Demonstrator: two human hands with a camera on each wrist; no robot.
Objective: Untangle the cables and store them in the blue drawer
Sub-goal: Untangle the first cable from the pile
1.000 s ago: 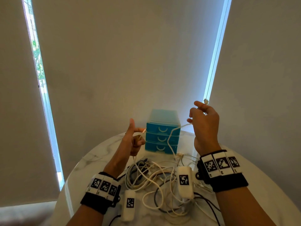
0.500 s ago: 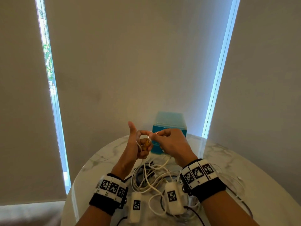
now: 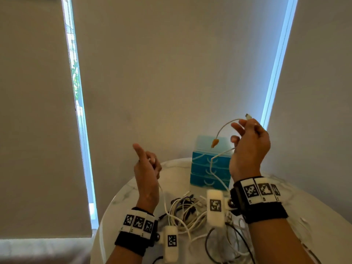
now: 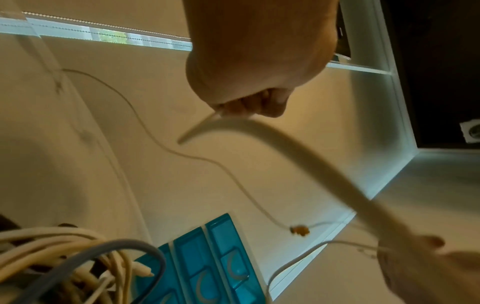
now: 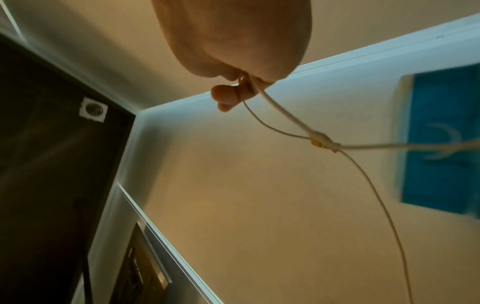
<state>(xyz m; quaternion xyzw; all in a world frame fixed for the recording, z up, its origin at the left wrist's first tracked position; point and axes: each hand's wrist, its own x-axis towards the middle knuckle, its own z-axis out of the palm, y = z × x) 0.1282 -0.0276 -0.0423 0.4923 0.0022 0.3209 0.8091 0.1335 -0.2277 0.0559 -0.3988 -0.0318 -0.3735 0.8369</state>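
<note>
A thin white cable [image 3: 224,126] arcs up from an orange-tan knot [image 3: 214,143] to my right hand [image 3: 247,141], which is raised and pinches it near its plug [image 3: 248,116]. Further strands run down from that hand to the tangle of white, grey and black cables [image 3: 190,212] on the table. My left hand [image 3: 146,164] is held up lower on the left, thumb raised, its curled fingers gripping a white cable [image 4: 197,127] that drops to the tangle. Behind stands the blue drawer unit [image 3: 209,164], all three drawers closed. The wrist views show the same knot [image 5: 322,142] and drawers [image 4: 207,263].
The round white marble table [image 3: 314,216] carries everything. Its left edge falls away toward the floor. Roller blinds hang behind, with bright window strips [image 3: 76,103] at left and right. A black cable [image 3: 211,248] loops near the table's front.
Half a second ago both hands met in front of the drawers. The right hand has since pulled up and to the right, drawing the cable and its knot away from the left hand.
</note>
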